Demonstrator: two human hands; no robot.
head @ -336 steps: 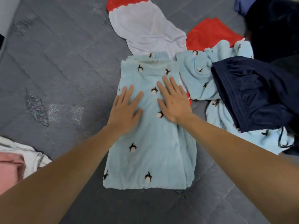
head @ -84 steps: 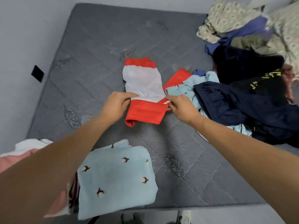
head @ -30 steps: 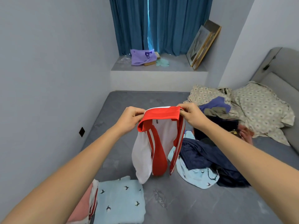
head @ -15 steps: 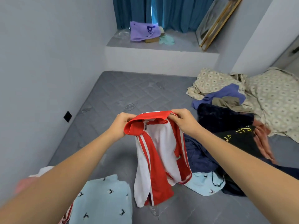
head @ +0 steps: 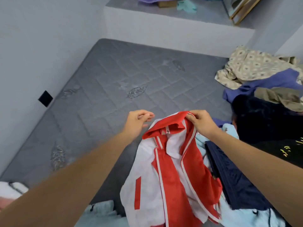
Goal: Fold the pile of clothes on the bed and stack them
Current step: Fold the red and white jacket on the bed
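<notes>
A red and white jacket (head: 172, 174) hangs above the grey mattress (head: 114, 89). My right hand (head: 199, 122) pinches its red collar at the top right. My left hand (head: 139, 122) hovers just left of the collar with fingers loosely curled, holding nothing. The folded light blue penguin-print garment (head: 101, 212) lies at the bottom edge, beside a white and pink stack (head: 11, 192) at the bottom left. The unfolded pile sits to the right: a navy garment (head: 232, 174), a black one (head: 265, 122), a purple one (head: 262, 86) and more light blue cloth (head: 242, 217).
A patterned beige blanket (head: 255, 66) lies at the far right of the mattress. A grey wall with a black socket (head: 45, 98) runs along the left. A raised ledge (head: 172, 28) at the back holds small items and a leaning picture frame (head: 242, 7).
My left hand has let go of the jacket collar, which now sags on its left side. The view has tilted down and the jacket hangs lower, nearer the mattress.
</notes>
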